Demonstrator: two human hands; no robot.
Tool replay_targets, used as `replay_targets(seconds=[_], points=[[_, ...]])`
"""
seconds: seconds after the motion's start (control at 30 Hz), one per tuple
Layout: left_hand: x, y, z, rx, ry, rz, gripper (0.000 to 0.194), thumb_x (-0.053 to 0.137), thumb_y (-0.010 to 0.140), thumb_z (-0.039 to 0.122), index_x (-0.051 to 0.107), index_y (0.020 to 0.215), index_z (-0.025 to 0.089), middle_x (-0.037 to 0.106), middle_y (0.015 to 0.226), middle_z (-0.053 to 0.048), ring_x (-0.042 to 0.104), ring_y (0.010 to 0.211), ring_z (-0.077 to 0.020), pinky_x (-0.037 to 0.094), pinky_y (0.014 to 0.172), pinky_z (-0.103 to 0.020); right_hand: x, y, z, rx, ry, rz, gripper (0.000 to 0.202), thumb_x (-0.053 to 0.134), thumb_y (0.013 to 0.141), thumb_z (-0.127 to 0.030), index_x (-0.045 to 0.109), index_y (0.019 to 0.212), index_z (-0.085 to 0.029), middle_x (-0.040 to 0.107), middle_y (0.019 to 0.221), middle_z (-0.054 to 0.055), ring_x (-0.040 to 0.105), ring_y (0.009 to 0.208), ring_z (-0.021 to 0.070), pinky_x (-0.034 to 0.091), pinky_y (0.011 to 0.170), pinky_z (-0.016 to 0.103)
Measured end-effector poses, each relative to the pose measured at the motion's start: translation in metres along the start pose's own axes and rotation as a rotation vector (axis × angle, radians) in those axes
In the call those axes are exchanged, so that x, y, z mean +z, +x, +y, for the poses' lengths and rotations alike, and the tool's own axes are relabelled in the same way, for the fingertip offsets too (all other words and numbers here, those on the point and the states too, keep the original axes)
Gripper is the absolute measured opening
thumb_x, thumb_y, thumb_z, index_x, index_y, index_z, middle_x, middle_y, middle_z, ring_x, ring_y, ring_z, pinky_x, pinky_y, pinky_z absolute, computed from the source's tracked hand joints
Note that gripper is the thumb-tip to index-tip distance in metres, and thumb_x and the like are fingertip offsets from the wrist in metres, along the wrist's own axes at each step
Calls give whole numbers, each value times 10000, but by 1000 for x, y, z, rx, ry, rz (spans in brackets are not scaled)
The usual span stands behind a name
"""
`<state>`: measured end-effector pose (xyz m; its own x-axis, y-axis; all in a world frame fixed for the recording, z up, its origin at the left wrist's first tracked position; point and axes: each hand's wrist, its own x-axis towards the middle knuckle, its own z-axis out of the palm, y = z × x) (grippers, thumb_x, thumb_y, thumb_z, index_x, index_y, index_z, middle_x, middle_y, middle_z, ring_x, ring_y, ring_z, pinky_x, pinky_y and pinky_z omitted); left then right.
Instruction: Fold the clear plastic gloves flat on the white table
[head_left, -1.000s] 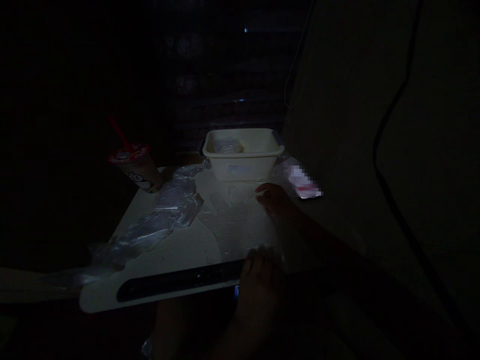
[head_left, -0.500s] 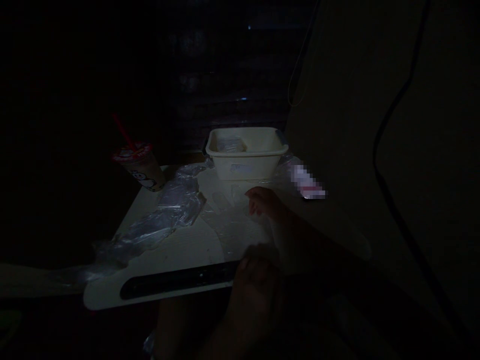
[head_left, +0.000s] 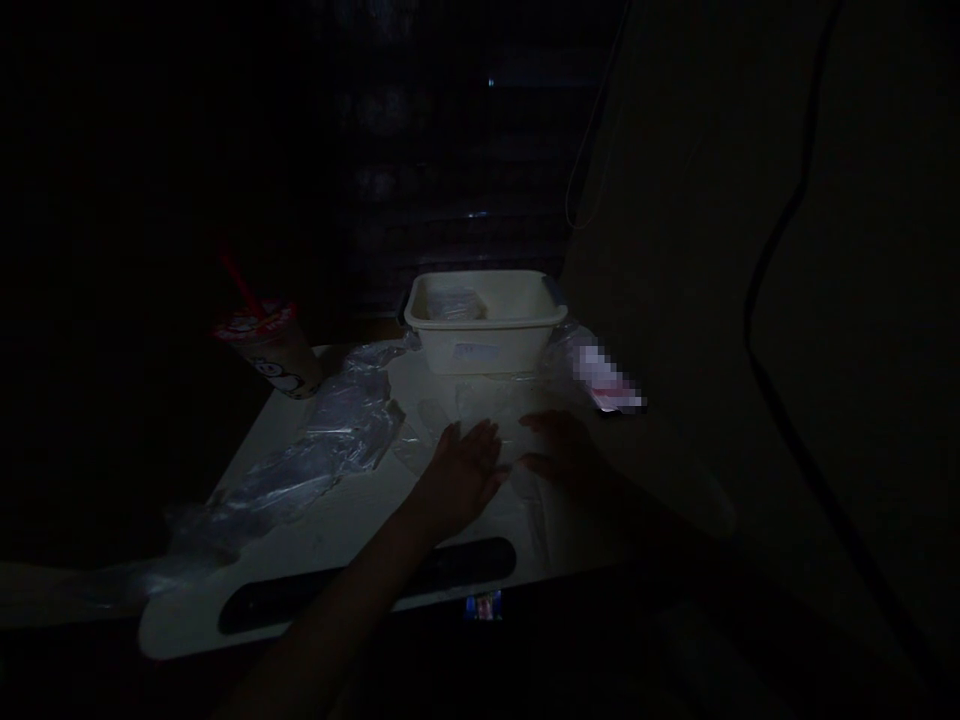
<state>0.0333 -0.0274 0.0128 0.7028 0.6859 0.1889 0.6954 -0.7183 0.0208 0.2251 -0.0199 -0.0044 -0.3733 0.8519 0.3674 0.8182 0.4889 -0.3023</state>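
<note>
A clear plastic bag or film (head_left: 487, 400) lies on the small white table (head_left: 337, 525) just in front of the basin; dim light hides its outline. My left hand (head_left: 461, 475) rests over its near side, with fingers stretched forward and nothing seen in them. Close by on the right is my right hand (head_left: 562, 445), its thumb and fingers apart beside the film. Whether it touches the plastic I cannot tell. Beyond both hands stands a cream plastic basin (head_left: 487, 345), which holds a small clear-wrapped stack (head_left: 455, 303).
A lidded drink cup (head_left: 281, 365) with a red straw stands at the table's left edge. Crumpled clear plastic (head_left: 330, 440) runs along the left side. A bright blurred-out item (head_left: 607, 380) lies right of the basin. A dark slot (head_left: 480, 562) lines the near edge.
My left hand has come up from below the table's near edge onto the film. My right hand has shifted slightly right and down, and its fingers have spread. The view has tilted a little.
</note>
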Motion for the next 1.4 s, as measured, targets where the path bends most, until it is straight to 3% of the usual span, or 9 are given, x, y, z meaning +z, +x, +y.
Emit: replay_targets(seconds=[0.2, 0.37, 0.7, 0.77, 0.9, 0.97, 1.2, 1.4], points=[[3, -1, 2, 8, 58, 31, 377, 250, 851, 301, 443, 1103, 97, 457, 1199, -128, 339, 1152, -199, 194, 949, -451, 4, 8, 2, 36, -41, 30, 394, 495, 716, -378, 479, 1057, -180, 537, 995, 88, 458, 940, 227, 347, 805, 372], [4, 0, 1, -2, 20, 32, 354, 261, 852, 292, 453, 1091, 114, 490, 1165, -121, 387, 1117, -187, 214, 939, -440, 9, 8, 7, -113, -83, 23, 610, 510, 645, -525, 439, 1126, -157, 480, 1099, 116, 389, 1046, 264, 304, 853, 401], [3, 1, 1, -21, -36, 26, 345, 263, 853, 289, 464, 1077, 120, 494, 1161, -119, 396, 1111, -186, 217, 939, -433, -1, -37, -4, -217, -121, -80, 785, 455, 595, -650, 360, 1214, -177, 346, 1265, 141, 206, 1197, 293, 188, 929, 455], [5, 0, 1, -21, -39, 31, 348, 264, 854, 293, 459, 1083, 118, 486, 1170, -121, 384, 1121, -185, 208, 943, -431, 1, -45, -8, -206, -137, -104, 765, 460, 601, -637, 364, 1214, -190, 350, 1268, 134, 210, 1196, 299, 187, 926, 473], [6, 0, 0, -14, -48, 35, 343, 271, 852, 288, 461, 1082, 118, 482, 1173, -123, 373, 1129, -184, 199, 948, -425, 11, -55, -11, -98, -204, -121, 438, 454, 719, -447, 465, 1122, -276, 452, 1202, 78, 326, 1141, 279, 230, 901, 481], [3, 0, 0, -22, -61, 33, 343, 280, 849, 283, 454, 1093, 114, 469, 1185, -130, 375, 1128, -188, 197, 949, -426, 14, -57, -11, -69, -224, -98, 370, 423, 753, -376, 476, 1107, -281, 469, 1188, 66, 353, 1127, 258, 246, 904, 455], [-4, 0, 7, 162, -183, -48, 418, 242, 854, 305, 245, 1254, 185, 275, 1327, -83, 218, 1218, -162, 130, 972, -436, 8, -53, -10, -105, -258, 18, 533, 293, 801, -406, 255, 1262, -141, 418, 1223, 131, 321, 1154, 238, 241, 924, 429], [0, 0, 7, 150, -197, -102, 418, 217, 852, 361, 324, 1217, 188, 297, 1315, -96, 224, 1215, -191, 102, 958, -486, 3, -58, -14, -221, -231, -45, 786, 287, 726, -606, 116, 1301, -98, 313, 1288, 172, 192, 1213, 268, 203, 933, 445]])
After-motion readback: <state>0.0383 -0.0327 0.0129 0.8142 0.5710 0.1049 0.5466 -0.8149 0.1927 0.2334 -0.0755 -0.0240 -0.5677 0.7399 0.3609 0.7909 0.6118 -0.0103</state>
